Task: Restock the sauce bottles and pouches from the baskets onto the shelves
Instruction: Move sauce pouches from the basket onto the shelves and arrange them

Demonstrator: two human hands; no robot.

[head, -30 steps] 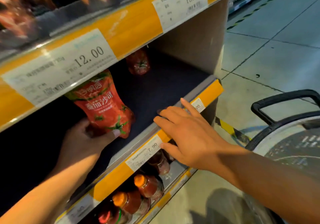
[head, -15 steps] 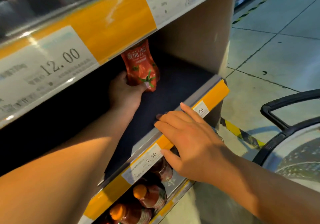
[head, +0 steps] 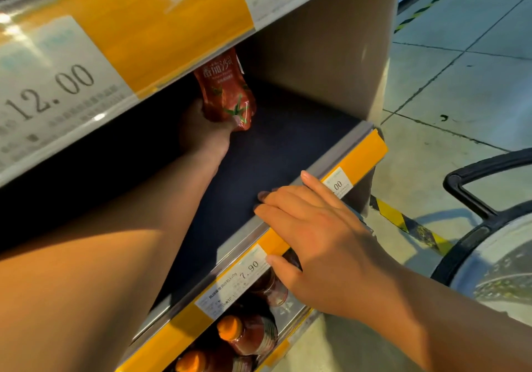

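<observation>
Tomato sauce pouch [head: 224,92]: red, upright, deep on the middle shelf [head: 288,147], its top hidden behind the orange price rail of the shelf above [head: 161,26]. Left hand [head: 205,130] grasps its lower part from below and from the left, thumb pressed across the front near the base. Whether the base touches the dark shelf liner cannot be told.

Left forearm runs from the lower left corner diagonally up into the shelf opening, extended far in, wrist straight.

A price tag reading 12.00 [head: 54,89] sits on the upper rail, left of the pouch.

Right hand [head: 311,236] lies flat over the front lip of the middle shelf, fingers straight and spread, fingertips [head: 263,196] resting on the liner, thumb hanging over a tag reading 7.90 [head: 241,273]. It holds nothing.

Dark liner between the two hands and rightward to the beige end panel [head: 325,43] is bare; pouch stands near the back, apart from that panel.

Below the front lip: orange-capped sauce bottles [head: 244,334] in a row on the lower shelf.

Far right: black handle of a basket [head: 478,193] on the tiled floor, beside yellow-black floor tape [head: 408,222].
</observation>
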